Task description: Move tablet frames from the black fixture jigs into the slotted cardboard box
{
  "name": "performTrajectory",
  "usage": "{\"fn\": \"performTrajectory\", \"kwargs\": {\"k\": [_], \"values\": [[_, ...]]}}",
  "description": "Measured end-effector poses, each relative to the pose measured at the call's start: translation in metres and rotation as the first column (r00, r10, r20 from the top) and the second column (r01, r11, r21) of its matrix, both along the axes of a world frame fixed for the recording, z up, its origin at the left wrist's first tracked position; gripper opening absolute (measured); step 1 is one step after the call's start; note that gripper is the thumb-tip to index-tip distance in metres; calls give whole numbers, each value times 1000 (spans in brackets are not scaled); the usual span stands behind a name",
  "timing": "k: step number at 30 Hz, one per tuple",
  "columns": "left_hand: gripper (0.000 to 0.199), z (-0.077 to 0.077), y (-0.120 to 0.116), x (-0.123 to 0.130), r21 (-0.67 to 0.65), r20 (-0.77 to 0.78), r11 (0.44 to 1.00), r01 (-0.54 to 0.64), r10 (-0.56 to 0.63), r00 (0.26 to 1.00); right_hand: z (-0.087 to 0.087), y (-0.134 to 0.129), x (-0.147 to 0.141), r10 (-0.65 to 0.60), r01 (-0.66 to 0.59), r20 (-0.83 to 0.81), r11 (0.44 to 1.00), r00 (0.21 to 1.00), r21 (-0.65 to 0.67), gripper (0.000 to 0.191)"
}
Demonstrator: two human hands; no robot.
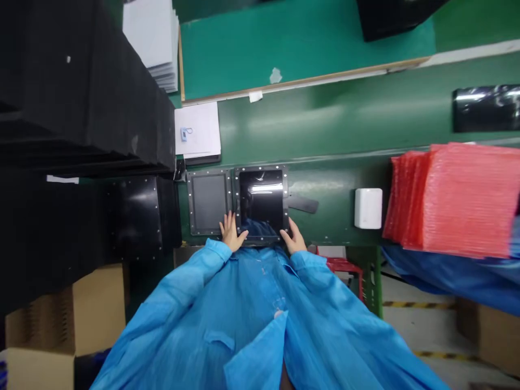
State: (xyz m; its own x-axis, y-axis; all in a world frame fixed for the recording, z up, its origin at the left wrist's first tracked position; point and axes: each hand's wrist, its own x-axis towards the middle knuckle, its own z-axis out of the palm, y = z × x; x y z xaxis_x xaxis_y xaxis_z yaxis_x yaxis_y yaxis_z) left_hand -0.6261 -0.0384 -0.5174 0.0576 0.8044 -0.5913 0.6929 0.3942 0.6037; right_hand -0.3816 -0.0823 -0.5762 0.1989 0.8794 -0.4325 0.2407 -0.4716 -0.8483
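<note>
At the far left, tall black stacks rise beside an open cardboard box. Next come white sheets with a small blue item on top, and below them a dull grey framed panel lies flat on the green table.

The left hand rests palm down, its fingers stretched forward over the lower right corner of the grey panel, and its thumb swung well out to the lower left corner of the glossy black panel. Its grip is spread wide and closes on nothing. The glossy panel lies just right of the grey one, near the table's front edge, between the two hands.

The right hand sits at the glossy panel's lower right corner — fingers along the side, thumb pointing in toward the bottom edge. That grip is open too, thumb and fingers apart about the corner; how firmly it presses, I cannot tell.

A dark flat strip sticks out from the panel's right side. Farther right stand a white block and, beyond it, a pile of red bubble-wrap sheets.
</note>
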Motion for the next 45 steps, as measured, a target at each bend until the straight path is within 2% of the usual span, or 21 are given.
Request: {"fn": "performTrajectory", "kwargs": {"k": [3, 7, 11, 16, 18, 19, 21, 23, 24, 26, 27, 29, 32, 34, 35, 36, 38, 39, 40, 41, 45], "values": [[83, 6, 60, 6, 76, -73, 995, -63, 69, 995, 0, 59, 13, 158, -157, -42, 987, 986, 44, 89], [51, 11, 144, 18, 110, -52, 970, -215, 222, 974, -1, 160, 12, 186, -181, -24, 974, 982, 136, 77], [39, 5, 164, 29, 159, -79, 958, -239, 253, 964, -11, 200, 3, 169, -165, -8, 969, 986, 183, 58], [48, 5, 145, 37, 190, -339, 974, -120, 180, 923, -16, 201, 3, 178, -179, 26, 959, 984, 221, 43], [57, 9, 115, 38, 194, -438, 973, 128, -31, 899, -10, 205, 2, 172, -188, 84, 954, 981, 233, 43], [60, 10, 94, 37, 199, -449, 925, 324, -208, 869, -5, 206, 0, 157, -192, 150, 946, 976, 260, 44], [48, 9, 47, 33, 242, -370, 648, 722, -626, 686, 7, 205, -4, 137, -255, 328, 901, 935, 351, 44], [35, 1, 8, 25, 311, -324, 400, 862, -808, 492, 19, 203, -10, 211, -444, 494, 791, 844, 421, 39], [33, -3, -4, 21, 341, -320, 326, 882, -842, 435, 22, 201, -13, 288, -564, 556, 708, 780, 425, 36], [31, -13, -14, 16, 393, -329, 249, 885, -861, 389, 25, 200, -19, 437, -753, 636, 532, 636, 388, 35], [31, -17, -13, 15, 420, -328, 231, 878, -863, 384, 25, 201, -21, 484, -805, 658, 470, 577, 361, 37], [31, -23, -6, 17, 466, -317, 217, 858, -864, 391, 23, 203, -24, 513, -847, 688, 432, 514, 310, 37], [30, -21, 4, 20, 498, -290, 236, 835, -862, 416, 25, 205, -27, 489, -832, 707, 488, 511, 263, 36], [29, -13, 9, 14, 513, -245, 278, 812, -860, 449, 34, 197, -30, 469, -787, 684, 559, 559, 260, 36], [30, -8, 12, 6, 510, -226, 349, 786, -827, 515, 40, 189, -32, 455, -748, 655, 608, 604, 268, 36], [33, -4, 16, -4, 494, -222, 471, 730, -744, 630, 45, 178, -35, 432, -691, 611, 666, 664, 281, 37], [39, 3, 25, -31, 423, -273, 795, 436, -347, 897, 53, 149, -41, 345, -514, 468, 803, 814, 302, 36], [42, 5, 30, -45, 377, -316, 905, 197, -75, 946, 55, 134, -44, 282, -395, 363, 872, 888, 290, 36], [46, 6, 35, -57, 335, -352, 941, -40, 165, 921, 55, 119, -46, 208, -269, 240, 929, 948, 255, 37], [50, 7, 40, -69, 298, -369, 927, -229, 333, 868, 53, 107, -49, 127, -148, 114, 968, 985, 202, 40], [65, 12, 55, -95, 150, -156, 755, -638, 655, 739, 46, 89, -51, -177, 174, -206, 984, 962, -33, 47]]}}
